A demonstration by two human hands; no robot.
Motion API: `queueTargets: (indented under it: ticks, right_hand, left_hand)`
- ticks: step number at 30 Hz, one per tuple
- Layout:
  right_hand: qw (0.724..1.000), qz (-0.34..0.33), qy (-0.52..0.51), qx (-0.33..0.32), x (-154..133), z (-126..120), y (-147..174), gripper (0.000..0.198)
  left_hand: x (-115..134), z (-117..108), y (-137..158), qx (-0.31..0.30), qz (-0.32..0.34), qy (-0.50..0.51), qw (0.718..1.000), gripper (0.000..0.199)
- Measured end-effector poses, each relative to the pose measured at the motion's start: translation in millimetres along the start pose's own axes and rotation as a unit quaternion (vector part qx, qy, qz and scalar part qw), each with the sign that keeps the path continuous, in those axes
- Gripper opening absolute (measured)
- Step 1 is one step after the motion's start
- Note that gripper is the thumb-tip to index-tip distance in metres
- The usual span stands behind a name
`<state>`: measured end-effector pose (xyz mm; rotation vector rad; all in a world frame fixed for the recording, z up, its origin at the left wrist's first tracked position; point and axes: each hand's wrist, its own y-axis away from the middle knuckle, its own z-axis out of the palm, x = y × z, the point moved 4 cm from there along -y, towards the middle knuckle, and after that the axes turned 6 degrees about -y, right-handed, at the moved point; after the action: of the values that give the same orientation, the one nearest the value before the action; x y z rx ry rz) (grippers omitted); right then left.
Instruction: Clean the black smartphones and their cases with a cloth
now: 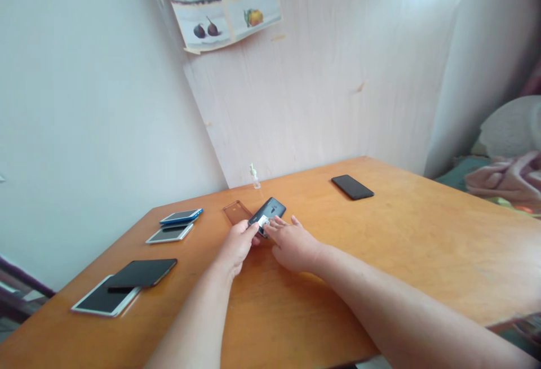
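Observation:
A dark, shiny smartphone (274, 208) is tilted just above the middle of the table, its back facing up. My left hand (237, 245) grips its lower left end, thumb on top and fingers underneath. Across the lower part of the back lies a small white patch (262, 221), perhaps a label or a piece of cloth; I cannot tell which. My right hand (295, 244) is open, fingers outstretched, with the fingertips at this patch. Behind my left hand, a clear brownish phone case (237, 210) rests on the wood, partly covered by the phone.
Left on the wooden table (406, 234) are a blue-edged phone (181, 216) over a white one (169, 234), and a black tablet (143, 273) overlapping a white tablet (99, 299). A small pump bottle (255, 178) stands by the wall. Another black device (352, 187) lies back right.

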<state>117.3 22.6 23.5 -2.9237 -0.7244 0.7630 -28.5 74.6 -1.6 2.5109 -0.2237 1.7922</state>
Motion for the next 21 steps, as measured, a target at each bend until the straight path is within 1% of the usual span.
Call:
queueTargets:
  ticks: [2,3,6,8,12,14,16,19,21]
  right_hand:
    - [0.999,-0.035,0.004,-0.002,-3.8,-1.9,0.8,0.066]
    - [0.999,-0.035,0.005,-0.002,-2.1,-3.1,0.4,0.067]
    - [1.0,0.002,0.009,-0.005,8.2,-6.2,-1.3,0.066]
    - [1.0,0.007,0.014,-0.003,10.0,-7.0,-1.1,0.066]
    - [0.998,-0.065,0.011,0.006,-2.6,-4.1,0.9,0.068]
    - [0.996,-0.087,0.004,0.008,-5.1,-2.4,0.2,0.07]
    - [0.997,-0.071,0.001,0.012,0.5,-2.7,-2.5,0.07]
    - [1.0,0.005,0.004,0.022,17.1,-5.7,-6.6,0.065]
    - [0.999,0.031,0.004,0.026,22.1,-6.7,-6.9,0.063]
  left_hand:
    - [0.0,1.1,-0.4,-0.01,0.0,0.013,1.0,0.037]
    - [0.0,1.8,-0.5,-0.015,0.001,0.015,1.0,0.037]
    - [-0.7,2.6,-0.7,-0.015,0.002,0.006,1.0,0.034]
    - [-1.5,2.3,-0.8,-0.011,0.002,0.009,1.0,0.034]
    - [-1.0,2.9,-0.1,-0.023,0.001,0.068,0.997,0.038]
    - [0.3,3.7,0.5,-0.028,0.006,0.082,0.996,0.039]
    - [1.2,4.5,0.9,-0.027,0.01,0.07,0.997,0.038]
    - [0.5,5.7,0.8,-0.025,0.013,0.038,0.999,0.036]
    - [-0.8,5.6,0.5,-0.023,0.012,0.023,0.999,0.034]
